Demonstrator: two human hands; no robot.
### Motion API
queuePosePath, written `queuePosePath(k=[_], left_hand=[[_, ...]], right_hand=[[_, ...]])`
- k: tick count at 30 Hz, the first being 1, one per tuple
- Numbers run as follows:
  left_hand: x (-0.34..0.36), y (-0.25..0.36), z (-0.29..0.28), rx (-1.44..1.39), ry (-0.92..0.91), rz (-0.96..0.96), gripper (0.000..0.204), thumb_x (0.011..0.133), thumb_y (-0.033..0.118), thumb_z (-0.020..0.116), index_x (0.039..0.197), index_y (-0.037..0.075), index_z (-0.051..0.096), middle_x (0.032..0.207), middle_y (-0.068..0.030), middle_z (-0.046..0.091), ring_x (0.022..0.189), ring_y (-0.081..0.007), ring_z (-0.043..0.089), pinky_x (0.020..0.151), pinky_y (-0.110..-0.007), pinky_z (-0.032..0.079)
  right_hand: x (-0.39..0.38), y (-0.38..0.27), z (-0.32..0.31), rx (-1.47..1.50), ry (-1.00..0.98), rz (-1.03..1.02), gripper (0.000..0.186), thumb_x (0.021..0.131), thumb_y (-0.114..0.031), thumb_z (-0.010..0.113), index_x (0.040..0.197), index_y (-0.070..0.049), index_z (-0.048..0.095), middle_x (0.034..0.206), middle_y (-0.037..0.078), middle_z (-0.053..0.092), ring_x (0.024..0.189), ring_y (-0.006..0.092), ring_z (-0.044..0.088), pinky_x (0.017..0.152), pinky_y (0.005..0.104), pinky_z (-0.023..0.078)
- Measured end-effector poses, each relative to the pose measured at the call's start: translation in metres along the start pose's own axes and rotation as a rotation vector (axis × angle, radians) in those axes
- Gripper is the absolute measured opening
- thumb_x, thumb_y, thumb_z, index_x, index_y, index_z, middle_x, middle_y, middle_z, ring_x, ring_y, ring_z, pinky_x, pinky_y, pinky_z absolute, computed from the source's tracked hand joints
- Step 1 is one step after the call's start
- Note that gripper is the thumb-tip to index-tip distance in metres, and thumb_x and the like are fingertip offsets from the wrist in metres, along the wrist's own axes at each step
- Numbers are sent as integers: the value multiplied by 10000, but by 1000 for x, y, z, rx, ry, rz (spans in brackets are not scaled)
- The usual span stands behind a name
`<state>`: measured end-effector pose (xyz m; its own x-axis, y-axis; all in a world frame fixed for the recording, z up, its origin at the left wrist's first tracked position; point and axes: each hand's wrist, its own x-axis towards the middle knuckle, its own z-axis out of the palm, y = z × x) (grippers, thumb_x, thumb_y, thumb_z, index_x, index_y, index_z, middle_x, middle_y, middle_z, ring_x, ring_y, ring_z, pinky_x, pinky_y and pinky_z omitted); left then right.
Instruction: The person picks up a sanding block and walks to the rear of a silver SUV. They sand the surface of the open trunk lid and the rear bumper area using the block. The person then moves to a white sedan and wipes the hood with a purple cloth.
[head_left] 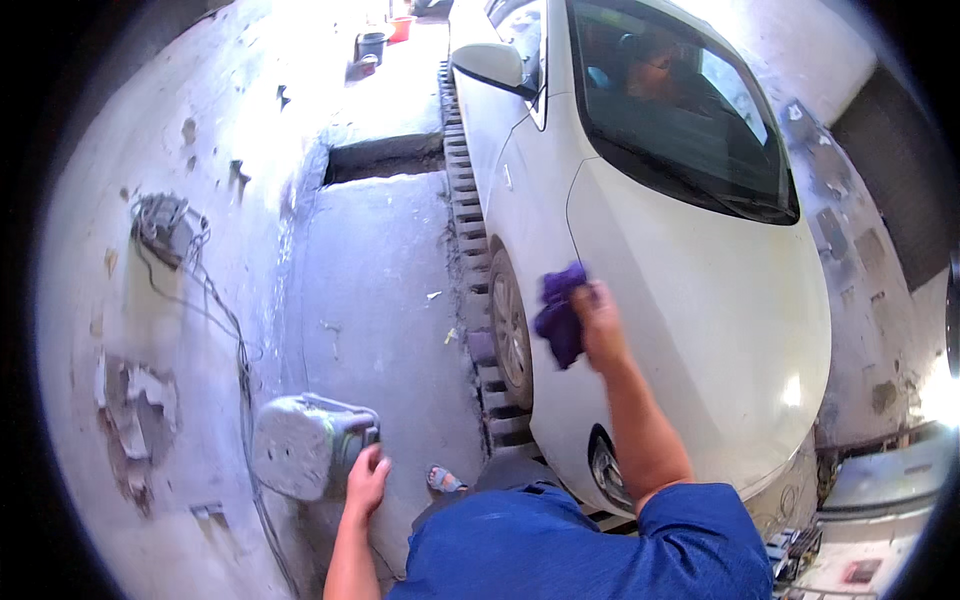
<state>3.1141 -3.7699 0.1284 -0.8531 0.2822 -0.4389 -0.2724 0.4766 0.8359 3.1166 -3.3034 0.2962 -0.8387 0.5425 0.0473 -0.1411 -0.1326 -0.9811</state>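
From where I stand, the right hand (600, 325) presses a purple cloth (560, 312) against the white car (700, 300) fender above the front wheel (510, 330), while at seven o'clock the left hand (366, 480) rests on a grey box-like machine (305, 445).

Stained concrete floor (380, 290), peeling wall (130, 400) with loose cables (215, 300) left of the fingers, metal grating (465, 190) beside them, harsh sunlight beyond, buckets (372, 44) far off

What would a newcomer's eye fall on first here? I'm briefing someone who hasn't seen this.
The white car fills the right half. The right hand presses a purple cloth to its fender above the front wheel. Lower left, the left hand rests on a grey box by the wall.
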Motion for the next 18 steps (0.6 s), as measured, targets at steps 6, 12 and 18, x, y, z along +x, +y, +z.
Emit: queuePosePath(k=[6,12,18], left_hand=[[122,210,-4,-303,-227,494,895,825,320,767,1494,82,222,1285,-101,508,1143,-204,507,970,-340,435],[251,265,-52,-409,-237,364,480,926,288,666,1301,28,516,1173,-54,598,1085,-153,555,968,-317,441],[338,316,-116,-327,-196,348,463,934,378,637,1225,23,572,1103,-49,637,999,-145,593,886,-302,486]], right_hand=[[28,41,191,-128,-349,123,453,1016,-365,470,1332,-40,482,1160,114,585,1083,199,557,958,331,439],[151,101,252,-293,-579,40,521,1010,-396,461,1429,-90,421,1291,205,517,1184,281,525,998,360,413],[268,81,305,-64,-636,528,564,947,-366,611,1412,-95,443,1137,129,591,913,179,589,700,287,509]])
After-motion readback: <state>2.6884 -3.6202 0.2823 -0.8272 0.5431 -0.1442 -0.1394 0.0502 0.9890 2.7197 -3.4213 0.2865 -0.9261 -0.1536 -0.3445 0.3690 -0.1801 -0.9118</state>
